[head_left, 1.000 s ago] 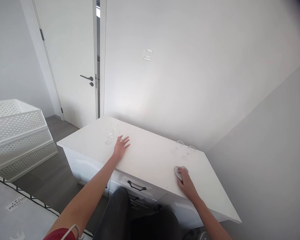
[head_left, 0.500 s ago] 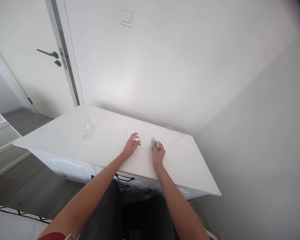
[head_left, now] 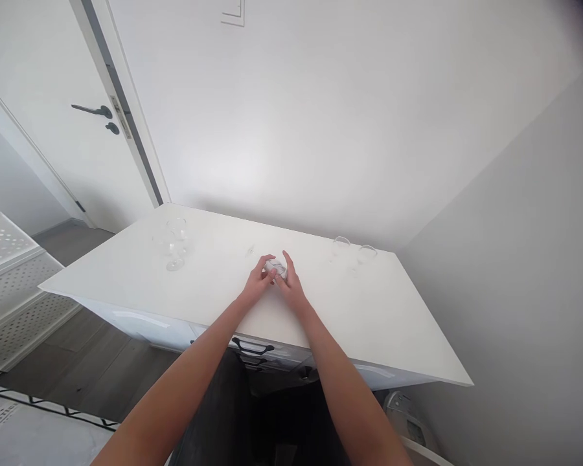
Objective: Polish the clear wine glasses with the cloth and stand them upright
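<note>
Both of my hands meet over the middle of the white cabinet top. Between them is a crumpled white cloth [head_left: 276, 266]. My left hand [head_left: 258, 279] is closed around a clear stemmed glass, with its bowl mostly hidden by fingers and cloth. What looks like the glass's foot [head_left: 250, 250] shows faintly beyond the fingers. My right hand [head_left: 291, 285] presses the cloth against the glass, thumb toward the left hand and index finger raised.
A group of clear stemmed glasses [head_left: 175, 246] stands on the cabinet top [head_left: 214, 285] at left. Two more, a nearer-centre glass [head_left: 341, 246] and a right-hand glass [head_left: 366, 254], are near the wall. Black drawer handles [head_left: 252, 347] line the front. A door [head_left: 43, 77] is left.
My right hand has moved left with the cloth, from apart to touching the glass in my left hand. The view has shifted slightly.
</note>
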`<state>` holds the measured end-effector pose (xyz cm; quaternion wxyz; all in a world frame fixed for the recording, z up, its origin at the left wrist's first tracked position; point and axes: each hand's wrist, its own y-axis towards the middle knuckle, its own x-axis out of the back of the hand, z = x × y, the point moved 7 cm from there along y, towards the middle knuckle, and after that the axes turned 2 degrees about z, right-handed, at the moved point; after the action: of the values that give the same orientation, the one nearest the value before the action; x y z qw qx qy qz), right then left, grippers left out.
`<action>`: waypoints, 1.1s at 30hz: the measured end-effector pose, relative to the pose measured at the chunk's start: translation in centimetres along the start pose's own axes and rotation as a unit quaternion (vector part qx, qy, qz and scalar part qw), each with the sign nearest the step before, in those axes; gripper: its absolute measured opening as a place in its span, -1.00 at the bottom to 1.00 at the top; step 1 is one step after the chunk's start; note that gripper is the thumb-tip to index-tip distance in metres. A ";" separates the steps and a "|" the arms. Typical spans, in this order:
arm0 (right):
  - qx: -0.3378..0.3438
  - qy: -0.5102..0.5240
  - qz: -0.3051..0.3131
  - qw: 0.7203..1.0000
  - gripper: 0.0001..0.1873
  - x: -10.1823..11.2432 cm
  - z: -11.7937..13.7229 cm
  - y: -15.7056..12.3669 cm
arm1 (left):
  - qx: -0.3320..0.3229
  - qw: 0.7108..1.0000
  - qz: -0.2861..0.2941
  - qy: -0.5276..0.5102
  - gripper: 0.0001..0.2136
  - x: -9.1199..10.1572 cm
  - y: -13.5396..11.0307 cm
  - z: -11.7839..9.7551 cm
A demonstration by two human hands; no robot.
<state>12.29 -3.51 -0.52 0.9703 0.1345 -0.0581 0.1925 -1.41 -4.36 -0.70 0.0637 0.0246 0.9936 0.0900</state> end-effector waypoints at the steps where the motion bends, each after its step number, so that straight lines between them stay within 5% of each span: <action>1: -0.004 0.023 0.015 1.000 -0.09 -0.1 0.0 0.1 | 0.000 1.000 0.017 0.003 -0.54 -0.2 -0.1 0.0; 9: -0.026 0.217 -0.011 0.976 -0.28 1.3 -0.5 1.0 | -0.044 0.999 -0.002 0.032 -0.48 -0.1 0.0 -0.2; 17: 0.082 -0.047 0.042 0.995 -0.33 -1.2 1.6 -0.3 | -0.003 0.987 -0.116 0.112 -0.62 1.5 -0.1 -0.7; 20: 0.044 0.074 -0.013 0.996 -0.34 0.1 0.7 0.4 | -0.025 0.991 -0.091 0.100 -0.66 0.9 0.0 -1.2; 25: 0.002 0.258 -0.053 0.965 -0.27 1.6 -0.3 0.9 | -0.102 0.994 0.028 0.016 -0.47 -1.2 -0.1 -2.5; 28: 0.023 0.207 -0.036 0.977 -0.33 1.2 0.1 0.4 | -0.104 0.993 -0.017 0.056 -0.53 -0.4 -0.1 -2.4; 33: 0.083 0.021 0.032 0.996 -0.54 -0.8 1.1 -0.5 | -0.007 0.987 -0.114 0.111 -0.67 1.8 -0.1 -0.9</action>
<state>11.70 -4.58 0.28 0.9502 0.2080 -0.0255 0.2309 -3.34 -4.48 -0.10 -0.0370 -0.0990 0.9902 0.0916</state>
